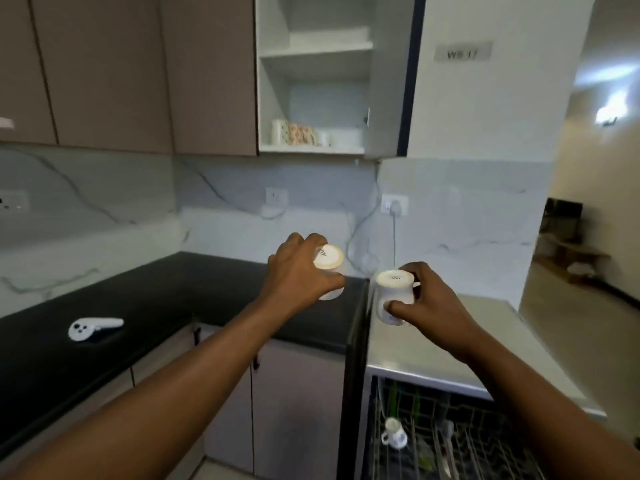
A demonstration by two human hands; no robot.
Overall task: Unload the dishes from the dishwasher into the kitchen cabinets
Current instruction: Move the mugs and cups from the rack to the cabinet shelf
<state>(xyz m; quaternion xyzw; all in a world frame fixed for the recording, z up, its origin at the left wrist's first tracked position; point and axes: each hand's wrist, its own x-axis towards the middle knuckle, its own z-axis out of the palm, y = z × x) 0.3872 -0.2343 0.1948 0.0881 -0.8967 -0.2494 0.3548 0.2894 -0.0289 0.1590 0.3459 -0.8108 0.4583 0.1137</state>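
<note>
The open wall cabinet (315, 98) sets the scene: its door is swung aside, the upper shelves look bare, and the lowest shelf already carries a row of patterned mugs (294, 132), which suggests that shelf is where cups belong. Below and to the left of the cabinet runs the black countertop (138, 306), with a white handheld controller (92, 328) lying on it well away from the work. Below and to the right of the cabinet sits the dishwasher (450, 438), its rack pulled out and holding one more white mug (393, 437) along with other items too blurred to name. Both arms reach up toward the cabinet. The left hand (299, 271) is curled around a white cup (329, 271), and the right hand (429, 299) grips a second cup (394, 296) by its side. Each is held bottom-up, probably just as it stood draining in the rack. Judging by that, the cups are on their way to the lowest shelf beside the patterned mugs.
</note>
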